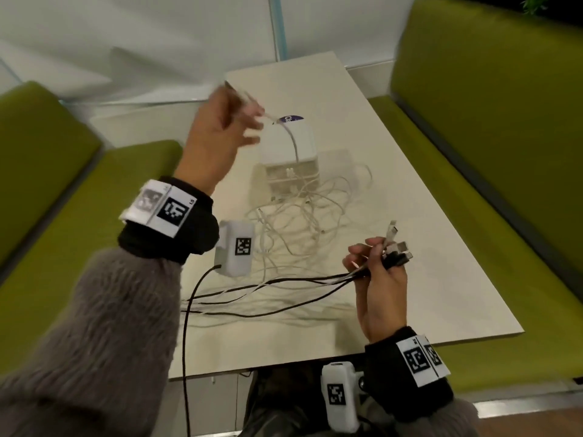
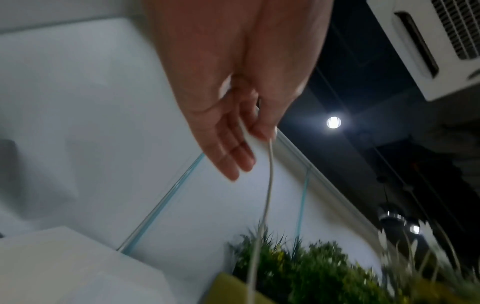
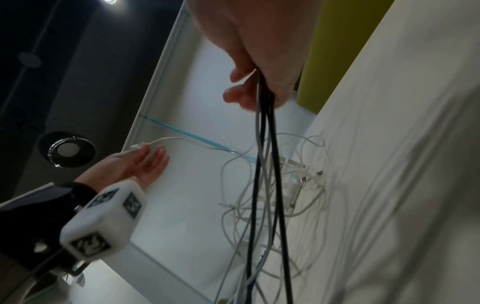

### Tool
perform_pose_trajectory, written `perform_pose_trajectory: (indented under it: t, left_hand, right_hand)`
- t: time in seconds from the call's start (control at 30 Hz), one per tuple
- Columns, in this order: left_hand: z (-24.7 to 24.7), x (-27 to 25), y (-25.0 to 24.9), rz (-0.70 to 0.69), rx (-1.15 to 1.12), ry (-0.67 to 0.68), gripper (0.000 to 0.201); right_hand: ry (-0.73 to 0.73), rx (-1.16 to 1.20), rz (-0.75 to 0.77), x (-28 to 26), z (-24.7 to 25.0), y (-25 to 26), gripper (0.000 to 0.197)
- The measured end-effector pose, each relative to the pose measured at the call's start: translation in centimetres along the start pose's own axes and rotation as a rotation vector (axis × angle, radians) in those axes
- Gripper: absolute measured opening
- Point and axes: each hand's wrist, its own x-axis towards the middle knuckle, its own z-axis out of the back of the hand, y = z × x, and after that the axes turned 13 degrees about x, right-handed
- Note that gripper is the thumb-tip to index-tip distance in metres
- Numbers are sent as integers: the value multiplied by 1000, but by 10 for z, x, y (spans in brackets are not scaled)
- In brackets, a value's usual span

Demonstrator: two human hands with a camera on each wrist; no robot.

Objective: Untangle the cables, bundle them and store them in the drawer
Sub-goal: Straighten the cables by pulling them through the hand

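Nearest you, your right hand [image 1: 377,272] is raised just above the near right part of the pale table [image 1: 426,234], fingers curled round a bunch of black and white cables [image 1: 315,280] whose plugs [image 1: 398,247] stick up past your knuckles; the strands trail leftward, low over the tabletop, toward its near left edge. From the right wrist view the same cables [image 3: 262,164] hang straight down out of your fist. A black lead [image 1: 189,310] drops from the camera unit [image 1: 235,247] under your left wrist and runs off the near edge. Past that, in the middle of the table, the loose white tangle [image 1: 303,216] lies in loops on the surface, touching the front of the small white drawer box [image 1: 290,162], whose lower drawer [image 1: 291,181] stands pulled open with some cable ends lying in it. Your left hand [image 1: 220,137] is lifted higher, above the far left of the tangle, thumb and forefinger pinching the end of one white cable [image 1: 291,137] while the other fingers [image 2: 233,156] stay spread and relaxed; that cable arcs down to the drawer box. Green upholstered benches [image 1: 492,121] flank the table on both sides, a white partition [image 1: 157,42] closes the far end, and the left wrist view shows a dark ceiling with a round lamp [image 2: 334,122] and green foliage [image 2: 311,267] above the bench back.
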Motion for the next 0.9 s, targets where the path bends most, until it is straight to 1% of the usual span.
perform_pose_trajectory:
  t: [0.07, 0.13, 0.2, 0.27, 0.33, 0.4, 0.47, 0.53, 0.63, 0.67, 0.73, 0.77, 0.8, 0.9]
  left_hand:
    - [-4, -18, 13, 79, 25, 47, 6]
    - [-9, -37, 24, 153, -89, 63, 4]
    - [-14, -55, 31, 219, -202, 58, 5]
    - [-19, -69, 37, 244, -221, 49, 8]
    - [-25, -79, 41, 235, -193, 51, 8]
    - [-32, -88, 42, 236, -207, 62, 6]
    - [-38, -94, 41, 226, -212, 90, 8]
    - [-45, -101, 40, 212, -172, 148, 14]
    - [-57, -109, 40, 183, -153, 236, 24]
    - [-60, -111, 42, 163, -139, 268, 28]
    - [-65, -115, 46, 137, -93, 316, 26]
    - [-66, -116, 48, 137, -62, 325, 22]
    - [-67, -118, 49, 138, -22, 327, 22]
    - [-70, -121, 48, 146, 144, 371, 27]
  right_hand:
    - [23, -4, -30, -2, -2, 0, 18]
    - [31, 8, -58, -2, -3, -1, 19]
    - [7, 14, -64, -1, -3, -2, 19]
    - [-10, 5, -75, 0, -4, -3, 14]
    - [5, -26, -85, -2, -6, -4, 8]
    - [20, -69, -94, -5, -8, -4, 15]
    - [19, -75, -117, -7, -9, -3, 17]
    - [12, -61, -142, -7, -10, -2, 22]
    - [21, -18, -171, -6, -11, 0, 23]
    - [29, -10, -178, -6, -11, 0, 27]
    - [47, -16, -183, -6, -12, -1, 36]
    - [53, -31, -180, -7, -12, -2, 35]
    - [52, -49, -173, -8, -13, -2, 30]
    - [58, -85, -153, -10, -15, -4, 9]
